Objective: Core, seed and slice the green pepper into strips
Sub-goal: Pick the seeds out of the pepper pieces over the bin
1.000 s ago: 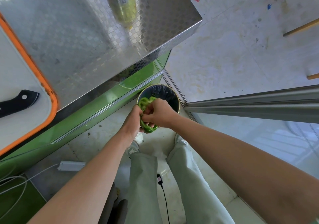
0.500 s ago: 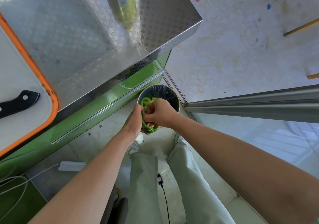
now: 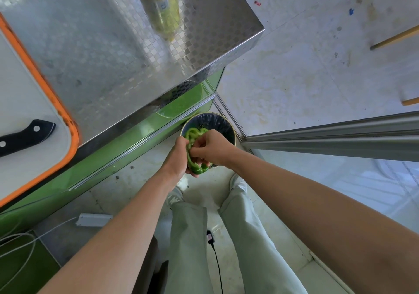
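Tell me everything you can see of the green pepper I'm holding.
The green pepper is glossy, bright green and already opened up, showing a paler cut rim and a hollow inside. It is held over the black-lined bin on the floor. The left hand cups its outer wall; the right hand pinches into its opening with curled fingers. The hands hide much of it, so any remaining seeds cannot be made out.

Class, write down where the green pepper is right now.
Head view, centre: the green pepper is held between the left hand and right hand, over the round bin on the floor beside the counter's green base.
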Demonstrator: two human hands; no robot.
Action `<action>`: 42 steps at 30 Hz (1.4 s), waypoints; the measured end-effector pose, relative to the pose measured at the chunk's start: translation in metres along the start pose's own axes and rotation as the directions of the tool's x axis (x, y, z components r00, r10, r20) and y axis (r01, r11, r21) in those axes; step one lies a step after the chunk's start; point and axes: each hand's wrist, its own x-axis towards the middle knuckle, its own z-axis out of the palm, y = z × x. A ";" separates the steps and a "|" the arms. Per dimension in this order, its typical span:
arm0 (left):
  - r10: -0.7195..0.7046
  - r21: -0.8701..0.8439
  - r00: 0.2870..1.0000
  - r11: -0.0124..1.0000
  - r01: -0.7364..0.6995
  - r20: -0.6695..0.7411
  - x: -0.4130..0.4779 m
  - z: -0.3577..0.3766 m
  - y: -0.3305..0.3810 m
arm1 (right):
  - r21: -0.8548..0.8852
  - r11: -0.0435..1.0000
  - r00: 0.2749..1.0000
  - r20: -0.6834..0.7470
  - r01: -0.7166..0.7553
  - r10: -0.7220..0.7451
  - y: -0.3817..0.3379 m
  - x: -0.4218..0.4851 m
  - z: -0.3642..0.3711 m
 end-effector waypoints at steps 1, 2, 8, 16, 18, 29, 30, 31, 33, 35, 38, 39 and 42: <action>-0.001 -0.004 1.000 1.000 0.001 0.001 0.000 0.001 0.000 | -0.010 1.000 1.000 -0.021 0.000 0.000 0.000 0.000 0.001; -0.004 -0.002 1.000 1.000 0.004 0.005 -0.001 0.002 0.001 | -0.019 1.000 1.000 -0.031 0.004 -0.005 0.001 0.000 0.002; -0.023 -0.002 1.000 1.000 0.023 0.006 -0.002 0.002 -0.003 | -0.096 0.994 0.997 -0.044 0.054 -0.059 0.002 -0.001 0.003; -0.008 0.106 1.000 0.994 0.007 0.014 0.003 0.002 -0.005 | -0.373 0.904 0.974 -0.001 0.210 -0.227 0.002 -0.001 0.000; -0.008 0.130 1.000 0.991 0.008 -0.001 0.004 0.002 -0.006 | -0.351 0.906 0.969 0.020 0.238 -0.247 0.004 -0.002 -0.003; -0.117 0.034 0.979 0.992 0.124 -0.167 0.014 -0.010 -0.021 | -0.283 0.959 0.944 -0.316 0.001 -0.094 0.025 0.013 -0.024; -0.120 0.040 0.977 0.991 0.129 -0.174 0.015 -0.010 -0.021 | -0.322 0.946 0.957 -0.282 -0.024 -0.072 0.027 0.015 -0.023; -0.125 0.043 0.976 0.990 0.135 -0.178 0.016 -0.010 -0.022 | -0.351 0.936 0.964 -0.256 -0.023 -0.073 0.028 0.016 -0.021; -0.130 0.047 0.976 0.989 0.140 -0.175 0.016 -0.011 -0.022 | -0.358 0.932 0.956 -0.251 0.054 -0.152 0.029 0.015 -0.016; -0.124 0.055 0.979 0.989 0.134 -0.163 0.017 -0.009 -0.021 | -0.326 0.928 0.925 -0.264 0.180 -0.273 0.026 0.011 -0.011; -0.108 0.053 0.985 0.992 0.116 -0.137 0.015 -0.006 -0.018 | -0.394 0.877 0.914 -0.177 0.273 -0.364 0.026 0.009 -0.007; -0.104 0.057 0.986 0.992 0.112 -0.129 0.015 -0.005 -0.017 | -0.425 0.862 0.915 -0.158 0.277 -0.372 0.027 0.010 -0.006; -0.106 0.052 0.988 0.992 0.112 -0.109 0.011 -0.004 -0.014 | -0.391 0.865 0.906 -0.149 0.315 -0.397 0.027 0.013 -0.009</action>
